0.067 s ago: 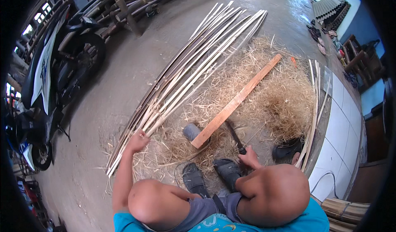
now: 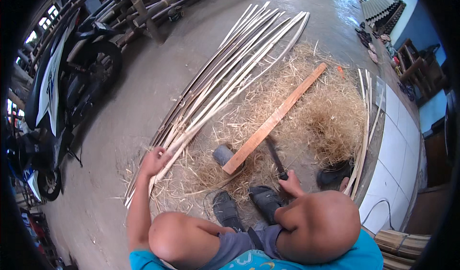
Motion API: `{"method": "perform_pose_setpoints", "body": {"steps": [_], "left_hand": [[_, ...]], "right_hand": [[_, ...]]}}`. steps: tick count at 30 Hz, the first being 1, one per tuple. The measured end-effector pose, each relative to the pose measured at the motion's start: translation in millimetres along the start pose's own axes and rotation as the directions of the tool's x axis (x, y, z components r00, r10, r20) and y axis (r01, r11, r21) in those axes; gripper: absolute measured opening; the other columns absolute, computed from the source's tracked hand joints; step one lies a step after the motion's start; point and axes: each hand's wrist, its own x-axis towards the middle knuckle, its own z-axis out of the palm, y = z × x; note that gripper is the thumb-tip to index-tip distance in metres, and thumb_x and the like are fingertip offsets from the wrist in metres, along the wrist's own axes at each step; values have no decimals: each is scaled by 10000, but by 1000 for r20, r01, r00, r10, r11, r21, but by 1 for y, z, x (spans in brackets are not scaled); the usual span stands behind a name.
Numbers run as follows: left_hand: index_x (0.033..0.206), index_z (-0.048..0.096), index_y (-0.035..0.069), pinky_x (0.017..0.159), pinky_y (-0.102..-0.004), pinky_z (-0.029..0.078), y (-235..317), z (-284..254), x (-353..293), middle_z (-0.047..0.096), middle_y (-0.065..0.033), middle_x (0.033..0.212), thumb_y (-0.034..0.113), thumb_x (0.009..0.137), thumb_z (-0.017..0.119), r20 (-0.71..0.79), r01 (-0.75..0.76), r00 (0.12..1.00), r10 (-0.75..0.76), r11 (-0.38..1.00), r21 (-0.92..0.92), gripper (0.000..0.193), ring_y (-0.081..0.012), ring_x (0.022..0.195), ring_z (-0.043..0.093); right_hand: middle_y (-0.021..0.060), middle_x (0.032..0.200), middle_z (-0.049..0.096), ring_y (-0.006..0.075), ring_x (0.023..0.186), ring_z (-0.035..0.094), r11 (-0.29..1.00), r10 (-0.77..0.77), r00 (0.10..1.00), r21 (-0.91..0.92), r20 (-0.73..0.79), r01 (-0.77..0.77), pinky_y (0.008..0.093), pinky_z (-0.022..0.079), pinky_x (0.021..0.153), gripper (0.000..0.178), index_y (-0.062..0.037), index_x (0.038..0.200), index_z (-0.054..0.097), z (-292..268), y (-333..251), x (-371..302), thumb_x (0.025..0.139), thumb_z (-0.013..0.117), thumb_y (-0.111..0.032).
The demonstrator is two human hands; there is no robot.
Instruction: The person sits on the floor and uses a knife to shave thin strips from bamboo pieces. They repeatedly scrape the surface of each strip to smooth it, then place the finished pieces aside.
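Note:
My left hand (image 2: 155, 160) is closed around the near end of a pale bamboo strip (image 2: 201, 122), which runs away over a bundle of long bamboo strips (image 2: 194, 90) on the floor. Part of that strip is blurred. In my right hand (image 2: 291, 183), by my right knee, is the dark handle of a knife (image 2: 275, 156); its narrow blade points forward, slightly blurred. Just beyond the blade, a flat wooden board (image 2: 275, 117) slants across, its near end propped on a grey cylinder (image 2: 222, 154).
Curly shavings (image 2: 335, 126) lie heaped around the board. More strips (image 2: 365, 121) lie along the white tiled ledge (image 2: 390, 150) at right. A motorbike (image 2: 72, 83) stands at left before stacked bamboo poles (image 2: 158, 6). My sandalled feet (image 2: 263, 200) are close to the cylinder.
My left hand has shifted slightly left with the strip, whose near part has lifted away from the others. The knife in my right hand has swung a little to the right.

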Motion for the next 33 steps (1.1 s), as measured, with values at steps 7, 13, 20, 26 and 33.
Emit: {"method": "perform_pose_setpoints", "body": {"steps": [7,13,20,26,33], "left_hand": [[1061,724,36,727,-407,527,113,-89,25,734,-185,929,543,933,606,-286,-142,937,200,968,208,536,-304,812,710],[952,614,22,576,-315,489,103,57,53,627,-57,754,445,966,622,434,155,900,-38,959,-237,424,-129,648,591],[1005,582,-2,546,-286,510,131,100,39,620,-71,763,425,991,593,500,248,866,-17,883,-399,427,-137,629,603],[947,556,39,522,-273,479,99,134,39,591,-52,729,436,1009,558,652,338,758,-16,865,-371,402,-122,602,572],[844,619,1,502,-319,411,108,122,27,527,-10,627,451,956,639,470,39,879,77,972,-232,465,-110,562,505]], "right_hand": [[131,898,666,226,782,671,923,-9,976,374,-219,92,402,519,679,385,-35,1097,547,-35,-14,16,804,720,-215],[175,871,625,289,754,666,888,-282,945,328,-168,323,403,511,665,355,-29,1193,477,-125,-134,10,900,626,-162],[234,946,596,408,871,627,820,-570,808,-170,-151,547,461,496,756,573,-67,1424,392,-165,-185,22,899,607,-151],[229,1027,601,437,883,610,730,-653,753,-335,-85,595,508,502,788,523,-89,1400,432,-131,-160,69,934,608,-249],[193,912,616,400,774,658,621,-544,830,-607,123,496,514,534,630,378,-149,1275,520,-121,-162,114,982,550,-387]]}}
